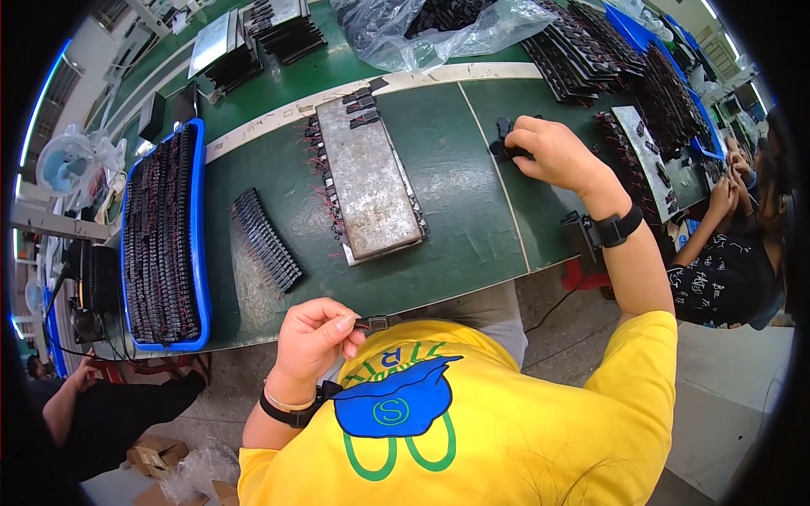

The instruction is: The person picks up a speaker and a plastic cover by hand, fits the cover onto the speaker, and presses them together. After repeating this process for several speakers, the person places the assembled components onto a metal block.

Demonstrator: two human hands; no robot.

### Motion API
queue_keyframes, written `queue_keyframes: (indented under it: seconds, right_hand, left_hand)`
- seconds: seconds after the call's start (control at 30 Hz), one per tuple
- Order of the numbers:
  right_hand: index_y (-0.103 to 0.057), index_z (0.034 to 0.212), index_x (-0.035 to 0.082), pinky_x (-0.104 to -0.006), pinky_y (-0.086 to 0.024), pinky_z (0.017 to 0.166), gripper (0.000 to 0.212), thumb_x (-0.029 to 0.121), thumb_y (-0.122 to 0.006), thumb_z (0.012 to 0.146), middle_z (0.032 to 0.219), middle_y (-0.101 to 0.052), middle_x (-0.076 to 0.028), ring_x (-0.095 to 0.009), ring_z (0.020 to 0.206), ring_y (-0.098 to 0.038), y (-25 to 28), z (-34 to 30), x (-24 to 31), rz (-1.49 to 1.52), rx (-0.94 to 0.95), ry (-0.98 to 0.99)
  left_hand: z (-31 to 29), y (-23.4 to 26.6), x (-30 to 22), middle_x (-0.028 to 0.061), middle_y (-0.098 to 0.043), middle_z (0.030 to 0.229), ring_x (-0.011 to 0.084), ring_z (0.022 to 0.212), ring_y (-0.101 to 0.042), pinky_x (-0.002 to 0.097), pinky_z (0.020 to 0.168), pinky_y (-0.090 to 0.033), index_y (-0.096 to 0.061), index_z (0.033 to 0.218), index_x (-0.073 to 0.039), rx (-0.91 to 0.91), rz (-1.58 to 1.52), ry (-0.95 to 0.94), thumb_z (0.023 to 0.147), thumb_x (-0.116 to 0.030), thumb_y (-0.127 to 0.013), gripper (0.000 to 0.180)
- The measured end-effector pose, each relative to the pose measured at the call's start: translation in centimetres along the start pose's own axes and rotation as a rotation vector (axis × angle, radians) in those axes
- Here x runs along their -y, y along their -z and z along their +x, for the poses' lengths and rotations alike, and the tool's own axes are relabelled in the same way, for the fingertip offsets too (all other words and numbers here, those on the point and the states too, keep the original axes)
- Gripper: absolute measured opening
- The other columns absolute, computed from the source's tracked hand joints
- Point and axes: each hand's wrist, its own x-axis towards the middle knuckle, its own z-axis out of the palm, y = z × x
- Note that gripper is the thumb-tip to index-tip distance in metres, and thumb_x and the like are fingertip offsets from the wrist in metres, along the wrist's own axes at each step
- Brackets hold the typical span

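My left hand point(314, 341), close to my body at the table's front edge, pinches a small black part with a metal-looking frame and thin wire point(373, 323) between thumb and fingers. Further right on the table, my right hand point(553, 153) is closed with its fingertips down at a little heap of black plastic pieces point(504, 133). What those fingertips grip is hidden. Between the hands lies a stack of worn metal plates point(367, 181), with black parts and red wires along its left edge and several black pieces on top.
A row of black parts point(266, 240) lies left of the plates. A blue tray point(202, 253) packed with similar parts stands at the left edge. Clear plastic bag point(439, 42) and more loaded plates point(582, 51) are at the back. Another person point(734, 261) works at the right.
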Motion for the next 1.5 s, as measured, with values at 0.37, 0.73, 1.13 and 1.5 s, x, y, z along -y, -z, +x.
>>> queue_keyframes:
  seconds: [0.37, 0.73, 1.13, 1.5]
  right_hand:
    - [-0.06, 0.088, -0.002, -0.0262, -0.046, 0.062, 0.023, -0.003, -0.065, 0.065, 0.082, -0.06, -0.009, -0.017, 0.069, -0.056, -1.2, -3.5, 13.6, 0.811, -0.266, -0.059]
    - [-0.062, 0.089, 0.0, -0.0291, -0.046, 0.057, 0.031, -0.002, -0.073, 0.06, 0.084, -0.06, -0.012, -0.024, 0.064, -0.056, -2.0, -0.8, 20.4, 0.58, -0.252, 0.244]
    - [-0.061, 0.09, -0.001, -0.0336, -0.052, 0.06, 0.03, -0.002, -0.073, 0.062, 0.087, -0.065, -0.015, -0.029, 0.071, -0.065, -2.8, -0.9, 21.6, 0.452, -0.273, 0.247]
    - [-0.061, 0.091, -0.001, -0.0335, -0.053, 0.06, 0.03, -0.002, -0.073, 0.063, 0.085, -0.065, -0.015, -0.029, 0.071, -0.065, -3.4, -1.2, 21.4, 0.48, -0.266, 0.22]
  left_hand:
    - [0.8, -1.6, -0.7, 0.0145, -0.067, 0.077, 0.0155, 0.058, -0.063, 0.025, 0.054, -0.052, -0.062, 0.093, 0.005, -0.12, 0.117, 0.113, 0.089, -0.009, -0.059, 0.015]
    - [-0.3, -1.2, -0.2, 0.0134, -0.068, 0.079, 0.0154, 0.063, -0.065, 0.025, 0.057, -0.054, -0.063, 0.099, 0.004, -0.076, 0.054, 0.124, 0.092, -0.014, -0.057, 0.02]
    - [-0.3, -1.4, 0.0, 0.0135, -0.068, 0.08, 0.0154, 0.064, -0.066, 0.0248, 0.057, -0.054, -0.063, 0.1, 0.003, -0.07, 0.095, 0.135, 0.093, -0.014, -0.056, 0.02]
    - [-0.3, -1.6, 0.2, 0.0124, -0.068, 0.081, 0.0145, 0.065, -0.066, 0.0247, 0.059, -0.054, -0.063, 0.1, 0.003, -0.073, 0.137, 0.126, 0.093, -0.013, -0.056, 0.019]
